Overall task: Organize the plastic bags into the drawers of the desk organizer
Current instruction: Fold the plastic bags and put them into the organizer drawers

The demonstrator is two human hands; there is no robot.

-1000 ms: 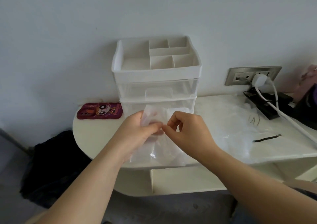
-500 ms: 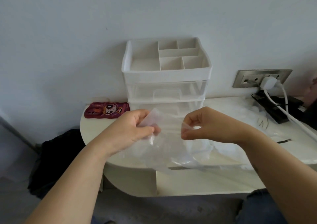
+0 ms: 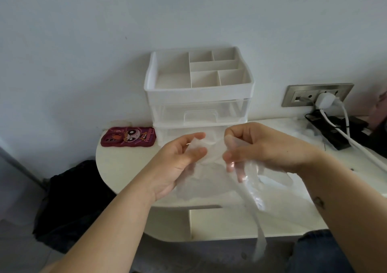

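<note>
Over desk front | plastic bag | clear, crumpled, one strip dangling

A white desk with a rounded left end stands against the wall. A white desk organizer with two clear drawers sits at the back of the desk, and just to its left a phone in a magenta cartoon case lies flat. On the right side lie crumpled clear plastic bags, with a black power strip and a white cable beyond them.
</note>
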